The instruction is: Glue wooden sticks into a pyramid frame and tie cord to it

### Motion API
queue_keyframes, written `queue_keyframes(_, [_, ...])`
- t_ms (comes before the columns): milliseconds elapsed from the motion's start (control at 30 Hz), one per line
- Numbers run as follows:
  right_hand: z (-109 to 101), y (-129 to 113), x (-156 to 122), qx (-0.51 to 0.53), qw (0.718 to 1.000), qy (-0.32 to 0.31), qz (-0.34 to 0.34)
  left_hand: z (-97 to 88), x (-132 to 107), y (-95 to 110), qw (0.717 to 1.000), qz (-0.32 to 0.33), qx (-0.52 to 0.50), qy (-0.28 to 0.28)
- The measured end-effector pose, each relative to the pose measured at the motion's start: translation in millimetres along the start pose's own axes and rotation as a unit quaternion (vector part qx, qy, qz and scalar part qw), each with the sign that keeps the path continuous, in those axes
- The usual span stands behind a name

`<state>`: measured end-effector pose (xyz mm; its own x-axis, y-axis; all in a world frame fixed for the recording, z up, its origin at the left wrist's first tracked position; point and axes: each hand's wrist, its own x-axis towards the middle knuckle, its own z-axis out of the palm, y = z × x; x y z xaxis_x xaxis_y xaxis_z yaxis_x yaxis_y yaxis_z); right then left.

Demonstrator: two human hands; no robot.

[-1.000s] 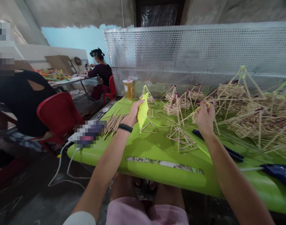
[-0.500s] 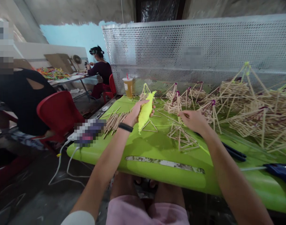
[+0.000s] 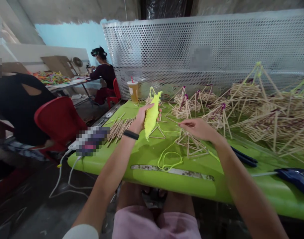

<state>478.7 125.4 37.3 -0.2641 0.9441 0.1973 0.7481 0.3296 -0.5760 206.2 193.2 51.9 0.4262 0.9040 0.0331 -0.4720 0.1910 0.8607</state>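
Note:
My left hand [image 3: 140, 119] is wrapped round a long bundle of neon-yellow yarn [image 3: 152, 117], tilted above the green table. A loose strand [image 3: 168, 131] runs from the bundle toward my right hand [image 3: 200, 128], whose thumb and fingers are pinched on the yarn. Slack yarn lies in a loop [image 3: 170, 162] near the table's front edge. Just under my right hand stands a small pyramid frame of thin wooden sticks [image 3: 191, 146]. A triangle of sticks [image 3: 157, 133] lies below the bundle.
Loose sticks [image 3: 119, 129] are piled at left beside a power bank-like blurred object [image 3: 92, 141]. Stacked stick frames [image 3: 266, 122] crowd the right. A drink cup [image 3: 133, 91] stands at the back. Black-handled pliers [image 3: 244, 156] and a blue tool [image 3: 293, 179] lie at right. Two people sit leftward.
My right hand has moved left and slightly down, closer to the bundle. A slack loop of yarn now lies on the table front. The left hand keeps its hold.

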Motion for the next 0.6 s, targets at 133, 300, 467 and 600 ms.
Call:
queue_keyframes(133, [5,16,10,-0.031,0.998,0.059,-0.014,-1.6,1,0,1.000,0.014,-0.015,0.005])
queue_keyframes(300, [34,15,17,-0.071,0.997,0.015,-0.032,-1.6,0,0,0.999,0.020,-0.042,-0.003])
queue_keyframes(467, [63,3,18,-0.033,0.996,0.029,-0.078,1.6,-10,4,0.994,0.037,-0.080,-0.059])
queue_keyframes(600, [76,-15,17,0.040,0.995,0.040,-0.088,6.2,-17,3,0.995,0.025,-0.072,-0.066])
